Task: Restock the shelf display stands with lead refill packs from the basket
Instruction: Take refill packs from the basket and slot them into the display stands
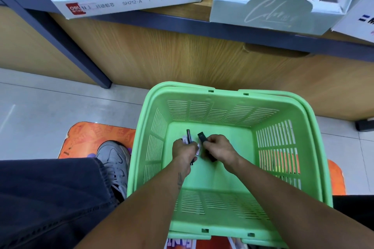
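Inside the green basket [283, 107], left hand [185, 150] and right hand [219, 147] each grip slim lead refill packs [203, 137], pinched mid-length; judged light, rigid, slippery.

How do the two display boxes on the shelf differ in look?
The left box is white, with a red logo and plain printed text such as "0.5mm" on its front. The right box is pale green, with a rounded front tab bearing a cursive word. The left box holds dark blue, grey and black packs in slots; the right box holds packs with white and striped faces. Both are cardboard and sit at the shelf edge.
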Demonstrator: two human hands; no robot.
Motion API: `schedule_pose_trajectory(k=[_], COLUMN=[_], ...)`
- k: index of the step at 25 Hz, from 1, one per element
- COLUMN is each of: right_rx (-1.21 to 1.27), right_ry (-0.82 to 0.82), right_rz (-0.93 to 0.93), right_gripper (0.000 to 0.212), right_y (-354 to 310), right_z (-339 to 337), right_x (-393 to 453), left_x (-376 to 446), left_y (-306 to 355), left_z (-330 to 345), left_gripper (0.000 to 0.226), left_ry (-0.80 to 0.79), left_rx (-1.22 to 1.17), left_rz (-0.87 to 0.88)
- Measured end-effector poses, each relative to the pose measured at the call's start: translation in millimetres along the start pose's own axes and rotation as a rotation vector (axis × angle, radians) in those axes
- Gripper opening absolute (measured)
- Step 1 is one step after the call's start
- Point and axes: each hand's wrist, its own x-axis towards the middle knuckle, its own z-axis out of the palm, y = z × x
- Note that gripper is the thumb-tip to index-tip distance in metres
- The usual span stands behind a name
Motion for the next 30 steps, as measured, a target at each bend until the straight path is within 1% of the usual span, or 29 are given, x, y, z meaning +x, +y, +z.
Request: schedule_pose_trajectory(k=[2, 4, 6, 7, 9, 10, 12, 15, 18, 21, 23, 24, 25, 26, 27, 28, 30], right_rx=[-0.177, -0.415, -0.526, -0.566, -0.614, -0.585, -0.41, -0.124, 0.051, 0.205, 0.277, 0.282, 0.248, 0.166, 0.07, 0.008, 0.017], right_ry=[0.107, 0.155, 0.167, 0.173, 0.181, 0.171, 0.09, -0.127, -0.306, -0.456, -0.519, -0.548, -0.581, -0.598, -0.589, -0.563, -0.506], right_rz=[0.054, 0.063, 0.037, 0.017, -0.01, -0.008, 0.005, 0.012, 0.009, 0.014, 0.005, 0.0, -0.009, -0.033, -0.092, -0.162, -0.277], right_gripper=[0.003, 0.011, 0.025, 0.028, 0.028, 0.028, 0.028, 0.019, 0.007, 0.022, 0.022, 0.021, 0.026, 0.033, 0.035, 0.031, 0.024], right_y=[0.3, 0.6, -2.3, -3.2, -4.4, -5.5, -8.0, -15.1, -20.9, -33.8, -47.9, -57.6, -68.9, -79.6, -91.2, -102.7, -124.1], right_z=[-1.2, 1.5, 11.5, 18.2, 28.4, 29.9, 24.1, -1.6, -25.2, -43.6, -63.0, -75.0, -86.3, -96.9, -105.9, -113.1, -123.7], right_x=[7.3, 10.6, 11.6, 13.8, 17.5, 18.8, 20.1, 7.8, -6.8, -25.9, -45.6, -56.7, -67.8, -78.2, -91.0, -104.2, -127.9], left_x=[4.3, 5.2, 5.2, 5.7, 8.1, 9.2, 8.4, -2.0, -15.2, -37.0, -55.0, -65.2, -75.8, -85.0, -97.4, -109.1, -134.4], left_y=[-1.0, -0.1, 0.8, 0.5, -0.3, -0.1, 3.7, 12.3, 25.3, 45.5, 60.6, 69.8, 80.4, 91.3, 104.3, 117.0, 143.6], left_z=[-1.9, -1.8, -0.8, -1.2, -4.7, -7.7, -13.4, -17.1, -18.9, -23.5, -29.0, -33.0, -36.8, -40.9, -45.6, -50.2, -58.0], left_gripper=[0.009, 0.009, 0.018, 0.022, 0.019, 0.016, 0.014, 0.015, 0.015, 0.014, 0.017, 0.021, 0.024, 0.025, 0.023, 0.019, 0.015], left_ry=[0.075, 0.079, 0.056, 0.055, 0.067, 0.07, 0.043, -0.105, -0.187, -0.225, -0.269, -0.301, -0.337, -0.37, -0.396, -0.413, -0.419], left_rx=[0.017, 0.033, 0.065, 0.075, 0.074, 0.063, 0.031, 0.027, 0.114, 0.253, 0.324, 0.369, 0.409, 0.436, 0.463, 0.492, 0.551], left_rz=[-0.015, -0.03, -0.043, -0.041, -0.036, -0.033, -0.014, 0.006, 0.071, 0.175, 0.224, 0.244, 0.257, 0.267, 0.284, 0.304, 0.348])
